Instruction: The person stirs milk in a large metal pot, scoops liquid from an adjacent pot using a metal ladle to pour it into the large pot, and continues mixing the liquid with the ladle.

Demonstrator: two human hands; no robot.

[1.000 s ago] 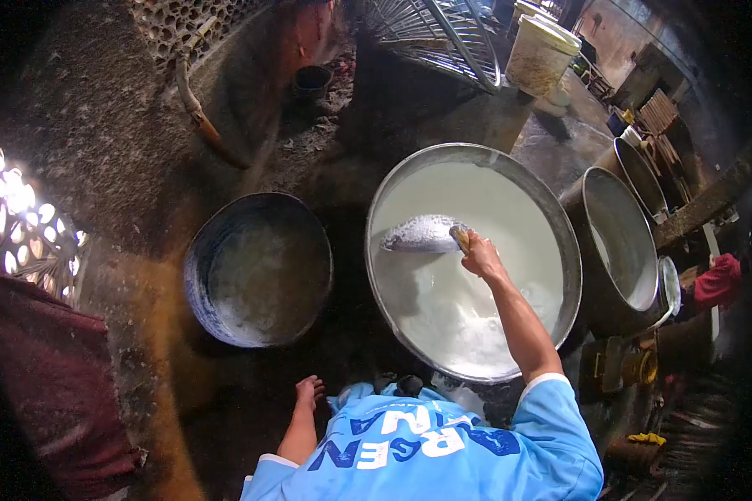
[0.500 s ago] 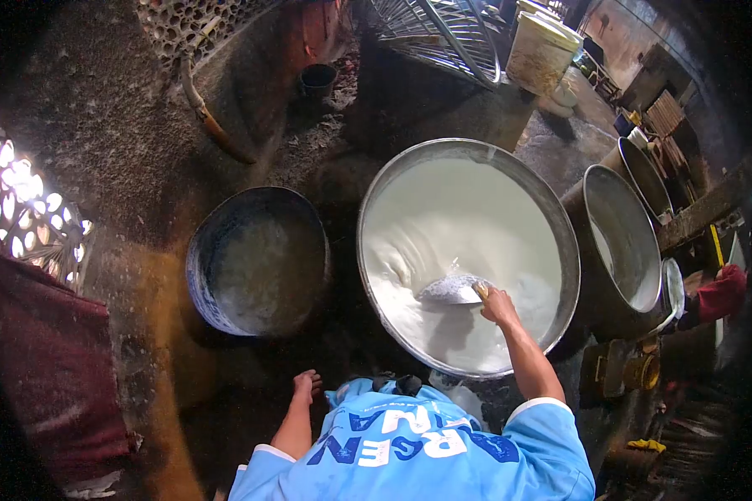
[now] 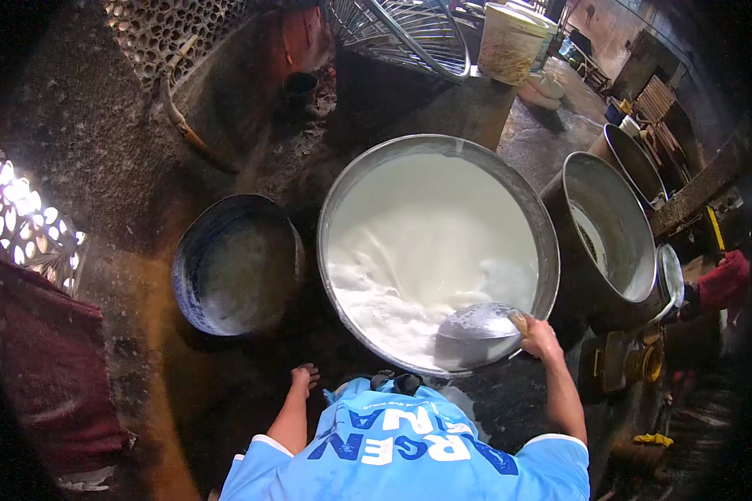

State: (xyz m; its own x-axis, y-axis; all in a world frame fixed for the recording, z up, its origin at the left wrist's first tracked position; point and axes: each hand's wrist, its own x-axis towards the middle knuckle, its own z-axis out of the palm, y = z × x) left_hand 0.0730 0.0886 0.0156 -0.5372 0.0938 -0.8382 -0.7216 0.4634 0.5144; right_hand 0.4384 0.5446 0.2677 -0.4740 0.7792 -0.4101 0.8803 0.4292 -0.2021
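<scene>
My right hand [image 3: 541, 337] grips the short handle of a rounded metal scoop [image 3: 479, 321] over the front right part of a large round vat [image 3: 550, 250]. White liquid [image 3: 434, 217] fills much of the vat, with thick foam [image 3: 363, 305] towards the front left. The scoop's wide blade is low over the liquid; whether its lower edge dips in cannot be told. My left hand [image 3: 306, 376] hangs beside my body, near the vat's front left, with its fingers loosely apart and nothing in them.
A dark blue-rimmed tub [image 3: 190, 292] stands left of the vat. To the right are a metal drum [image 3: 635, 288] and another behind it. A dirty white bucket [image 3: 510, 46] is at the back. At the far right a red sleeve [image 3: 723, 284] of another person shows.
The scoop and my right hand have moved from the middle of the vat towards its front right rim. The liquid's surface has swirled, and foam has spread at the front left.
</scene>
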